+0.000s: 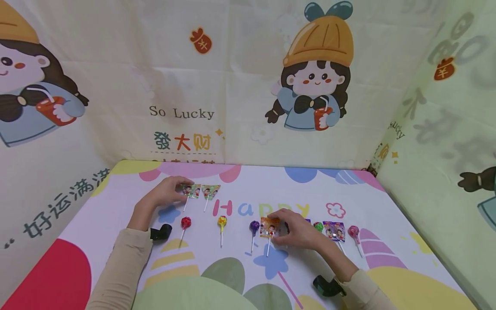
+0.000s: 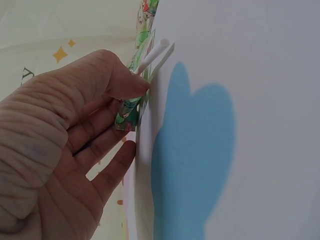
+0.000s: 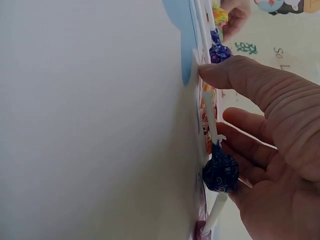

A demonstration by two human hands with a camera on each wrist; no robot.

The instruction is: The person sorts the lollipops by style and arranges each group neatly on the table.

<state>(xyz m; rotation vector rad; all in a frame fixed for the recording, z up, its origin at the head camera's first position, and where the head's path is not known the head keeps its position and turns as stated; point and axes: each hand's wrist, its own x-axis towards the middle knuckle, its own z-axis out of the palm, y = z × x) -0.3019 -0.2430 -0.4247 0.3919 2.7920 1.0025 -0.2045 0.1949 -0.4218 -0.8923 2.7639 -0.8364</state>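
Fingers clasp green lollipop and orange lollipop on patterned tabletop before printed backdrop

head: above, forward-down | wrists: close, along tabletop, sideways | head+left share: apparently green lollipop

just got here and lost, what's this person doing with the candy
On a patterned table, a person's left hand pinches a green-packet lollipop, next to a second green-packet lollipop. The right hand is at an orange-packet lollipop; whether it grips it is unclear. A red lollipop, yellow lollipop and purple lollipop lie left of the orange one; a pink lollipop ends the row at right.
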